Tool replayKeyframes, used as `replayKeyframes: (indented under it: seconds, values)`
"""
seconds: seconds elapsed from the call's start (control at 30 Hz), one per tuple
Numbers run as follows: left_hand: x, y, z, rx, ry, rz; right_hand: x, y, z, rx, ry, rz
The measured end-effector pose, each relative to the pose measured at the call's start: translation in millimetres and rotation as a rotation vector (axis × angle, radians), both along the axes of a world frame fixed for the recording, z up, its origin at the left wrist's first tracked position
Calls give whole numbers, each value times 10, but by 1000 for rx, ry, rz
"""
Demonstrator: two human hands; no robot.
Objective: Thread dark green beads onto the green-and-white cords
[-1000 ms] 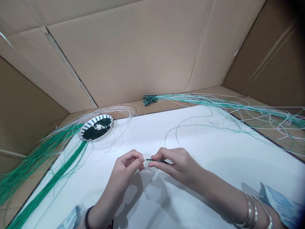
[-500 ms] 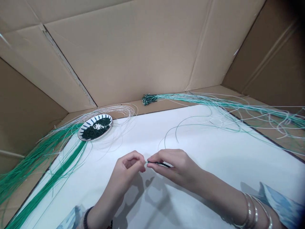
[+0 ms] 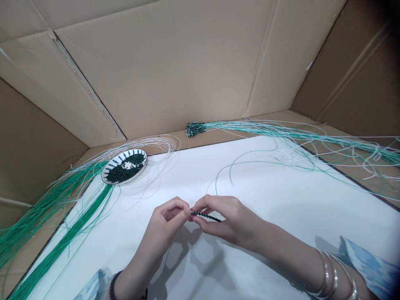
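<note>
Above the white sheet, a short dark strand, knobbly like threaded beads or a braid, runs between my hands. My left hand pinches its left end between thumb and fingertips. Along the same strand lies my right hand, closed around it with thumb below and fingers above; its fingertips nearly meet those of the left. The strand's right end disappears into the right palm. Beyond the hands, a plate with a blue-striped rim holds small dark green beads.
Bundles of green cord spread along the left side, with white cords looped behind the plate. At the back, a bundle of green and white cords with dark tips stretches right. Cardboard walls enclose the white sheet.
My right fingers and thumb have parted slightly and shifted left toward my left fingertips, so more of the dark strand shows between them. My left hand has stayed nearly still.
</note>
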State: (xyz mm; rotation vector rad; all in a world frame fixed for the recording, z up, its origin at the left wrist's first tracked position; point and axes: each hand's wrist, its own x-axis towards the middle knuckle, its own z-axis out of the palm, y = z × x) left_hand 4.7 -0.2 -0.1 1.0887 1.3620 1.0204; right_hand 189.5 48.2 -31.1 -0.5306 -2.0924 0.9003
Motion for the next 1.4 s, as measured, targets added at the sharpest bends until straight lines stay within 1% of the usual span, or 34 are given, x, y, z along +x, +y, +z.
replayKeyframes:
  seconds: [0.43,0.6,0.7,0.8,0.93,1.03,1.13,1.2,1.4]
  values:
    - [-2,10,11,-1,37,6,-37,-10,-40,77,46,-52]
    - [-5,19,8,19,15,8,-36,-8,-56,65,66,-52]
    - [-15,19,-22,28,-26,-8,-37,-9,-61,17,83,-47]
    - [-38,6,-54,44,-101,-19,-34,-7,-34,-66,102,-54]
    - [-53,-14,-63,70,-252,-52,-14,-10,60,-187,110,-60]
    - [-50,-19,-52,64,-349,-95,5,-15,135,-230,117,-39]
    - [-48,-23,-50,49,-401,-103,17,-17,186,-235,137,-40]
    - [-46,-25,-58,39,-399,-108,18,-20,203,-223,156,-45]
    - [-4,-26,-91,0,-396,-178,7,-34,183,-135,197,-22]
